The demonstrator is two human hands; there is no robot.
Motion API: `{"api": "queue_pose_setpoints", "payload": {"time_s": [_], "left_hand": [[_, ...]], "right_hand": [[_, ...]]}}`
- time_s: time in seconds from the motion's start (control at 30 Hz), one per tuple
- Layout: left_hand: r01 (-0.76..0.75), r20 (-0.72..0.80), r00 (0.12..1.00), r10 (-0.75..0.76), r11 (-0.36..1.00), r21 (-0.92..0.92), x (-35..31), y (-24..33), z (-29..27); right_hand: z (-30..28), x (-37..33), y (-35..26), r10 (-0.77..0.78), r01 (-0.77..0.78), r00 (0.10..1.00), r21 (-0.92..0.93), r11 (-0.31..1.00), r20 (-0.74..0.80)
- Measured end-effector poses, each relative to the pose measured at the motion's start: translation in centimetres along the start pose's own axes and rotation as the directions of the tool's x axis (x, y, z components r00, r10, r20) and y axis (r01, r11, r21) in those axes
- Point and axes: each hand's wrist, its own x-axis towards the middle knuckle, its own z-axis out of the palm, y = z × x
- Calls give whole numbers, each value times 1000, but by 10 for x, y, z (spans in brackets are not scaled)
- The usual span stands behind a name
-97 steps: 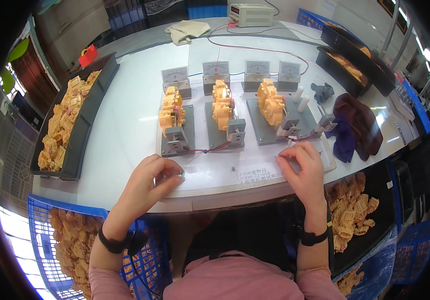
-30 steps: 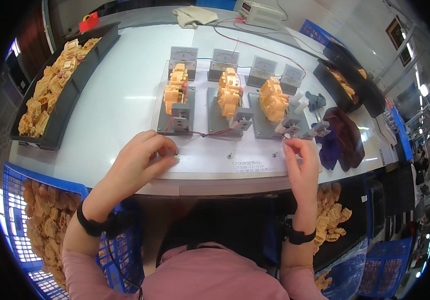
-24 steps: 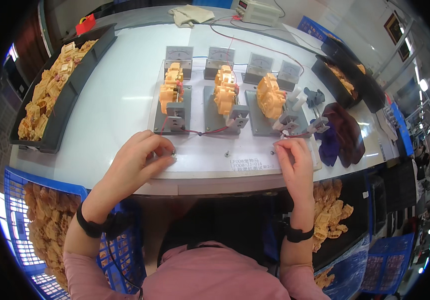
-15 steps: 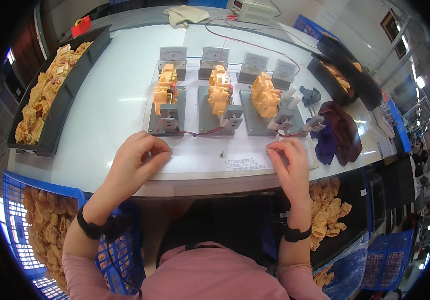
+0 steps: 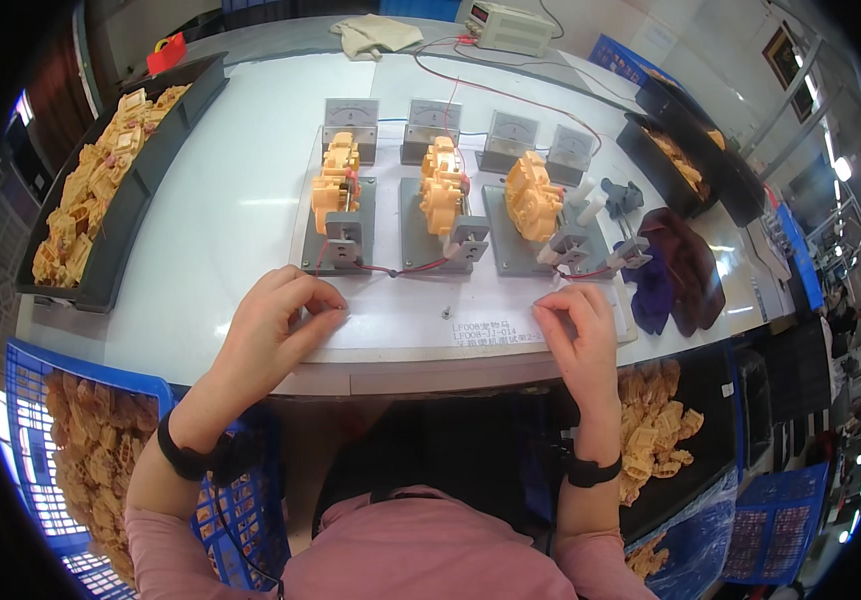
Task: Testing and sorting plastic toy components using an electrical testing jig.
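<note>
My left hand [image 5: 286, 312] rests at the front left of a white board [image 5: 391, 325], thumb and forefinger pinched together. My right hand [image 5: 583, 325] lies at the board's front right, also in a pinch. Anything between either pair of fingertips is too small to make out. A small metal piece [image 5: 447, 313] lies on the board between the hands. Beyond them stand three grey fixtures, each bearing a yellow plastic gear housing: left [image 5: 336, 185], middle [image 5: 442, 188] and right [image 5: 534, 195]. Red and dark wires [image 5: 396, 272] run along the fixtures' front.
Several panel meters [image 5: 433, 120] stand behind the fixtures. A long black tray [image 5: 156, 170] of yellow parts lies at left. Dark cloths [image 5: 686, 270] and black bins [image 5: 666, 165] are at right, a power supply [image 5: 509, 27] at the back. Blue crates [image 5: 91, 365] stand below the table.
The whole view has shifted very slightly. Both hands keep their pinched pose in the same places, and nothing on the board has moved.
</note>
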Motion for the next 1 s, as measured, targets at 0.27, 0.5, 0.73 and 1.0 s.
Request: {"api": "queue_pose_setpoints", "payload": {"time_s": [0.27,0.5,0.73,1.0], "left_hand": [[-13,3,1000,13,1000,19,0,1,-1],[-13,2,1000,13,1000,10,0,1,-1],[-32,-5,999,32,999,29,-1,2,-2],[-94,2,996,94,991,100,-1,5,-3]], "right_hand": [[0,1,-1,16,-16,1000,13,1000,0],[0,3,-1,44,-44,999,14,999,24],[0,2,-4,57,-58,998,36,998,6],[1,1,-3,69,-69,998,22,997,-9]]}}
